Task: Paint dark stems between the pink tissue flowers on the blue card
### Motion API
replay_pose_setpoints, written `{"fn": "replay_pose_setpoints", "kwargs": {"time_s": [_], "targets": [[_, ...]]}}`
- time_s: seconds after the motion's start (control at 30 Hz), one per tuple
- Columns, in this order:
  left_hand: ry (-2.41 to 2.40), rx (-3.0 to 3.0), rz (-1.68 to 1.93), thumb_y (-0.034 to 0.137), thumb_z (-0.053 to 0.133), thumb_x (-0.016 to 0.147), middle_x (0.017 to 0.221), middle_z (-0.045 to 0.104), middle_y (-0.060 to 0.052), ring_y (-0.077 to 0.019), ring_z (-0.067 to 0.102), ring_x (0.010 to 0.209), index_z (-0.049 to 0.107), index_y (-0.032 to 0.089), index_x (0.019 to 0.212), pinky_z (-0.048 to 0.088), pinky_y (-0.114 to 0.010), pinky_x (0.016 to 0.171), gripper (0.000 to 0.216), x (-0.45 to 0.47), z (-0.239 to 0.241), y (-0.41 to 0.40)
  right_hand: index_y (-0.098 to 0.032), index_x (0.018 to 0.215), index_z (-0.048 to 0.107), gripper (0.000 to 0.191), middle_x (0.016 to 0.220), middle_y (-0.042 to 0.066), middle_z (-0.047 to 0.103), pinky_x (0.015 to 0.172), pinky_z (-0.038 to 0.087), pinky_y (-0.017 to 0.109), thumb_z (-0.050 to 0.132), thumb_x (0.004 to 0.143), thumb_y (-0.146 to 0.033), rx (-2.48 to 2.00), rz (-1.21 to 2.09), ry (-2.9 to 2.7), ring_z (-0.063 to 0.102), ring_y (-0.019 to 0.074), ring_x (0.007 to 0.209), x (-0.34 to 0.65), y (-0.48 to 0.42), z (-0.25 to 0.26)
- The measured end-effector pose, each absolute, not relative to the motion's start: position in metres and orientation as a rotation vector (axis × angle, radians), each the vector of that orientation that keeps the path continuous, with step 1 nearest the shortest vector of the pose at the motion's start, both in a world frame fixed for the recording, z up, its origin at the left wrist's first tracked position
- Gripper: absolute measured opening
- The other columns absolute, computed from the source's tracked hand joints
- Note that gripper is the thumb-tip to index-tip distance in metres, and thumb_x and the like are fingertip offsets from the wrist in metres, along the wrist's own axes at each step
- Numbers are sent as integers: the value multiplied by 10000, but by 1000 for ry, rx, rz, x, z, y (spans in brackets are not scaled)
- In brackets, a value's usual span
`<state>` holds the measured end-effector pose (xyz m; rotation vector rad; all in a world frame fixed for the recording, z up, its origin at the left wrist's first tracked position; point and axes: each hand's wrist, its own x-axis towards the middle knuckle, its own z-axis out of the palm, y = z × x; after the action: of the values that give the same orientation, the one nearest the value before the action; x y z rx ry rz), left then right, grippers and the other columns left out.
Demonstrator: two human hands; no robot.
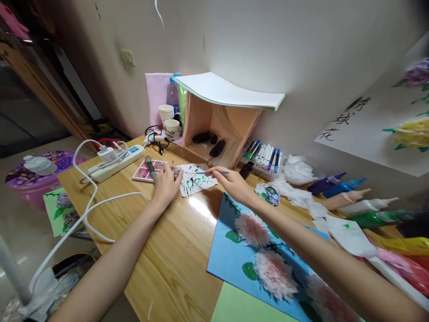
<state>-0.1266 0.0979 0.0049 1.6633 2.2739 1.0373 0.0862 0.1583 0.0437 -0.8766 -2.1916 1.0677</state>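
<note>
My right hand (232, 182) is closed in a pinch on a thin blue paintbrush (202, 173), its tip pointing left over a white sheet (191, 190) dabbed with black, green and blue paint. At the sheet's left edge, my left hand (166, 184) has its fingers curled around a small round greyish thing (177, 171), too small to name. Beside it lie a pink tray (140, 174) and a dark green tube (150, 168). Under my right forearm lies a blue board (219, 252) with raised pink-white flowers (273, 273) and green leaves.
A power strip (117, 163) with white cables stands at the left. Paper cups (172, 127) and a peach-coloured box (214, 120) stand at the back. Markers (264, 154), a paint-smeared dish (267, 194), tissues (300, 170) and several paint bottles (346, 199) line the right.
</note>
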Motion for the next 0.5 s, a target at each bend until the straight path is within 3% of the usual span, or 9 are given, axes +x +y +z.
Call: {"fn": "replay_pose_setpoints", "kwargs": {"time_s": [0.27, 0.5], "targets": [[2288, 1678, 878, 304, 475, 910, 1042, 660, -198, -326, 626, 1025, 454, 138, 995, 462, -445, 882, 187, -129, 8, 98, -206, 1006, 698, 345, 1042, 46, 716, 891, 440, 333, 413, 925, -382, -899, 1173, -2145, 638, 191, 964, 76, 174, 26], [2261, 1690, 861, 311, 482, 908, 981, 696, -153, -280, 664, 938, 473, 155, 979, 478, -398, 846, 171, -131, 6, 99, -187, 918, 672, 259, 884, 41, 736, 783, 458, 303, 429, 847, -245, -934, 1192, -2127, 662, 185, 850, 70, 182, 21]]}}
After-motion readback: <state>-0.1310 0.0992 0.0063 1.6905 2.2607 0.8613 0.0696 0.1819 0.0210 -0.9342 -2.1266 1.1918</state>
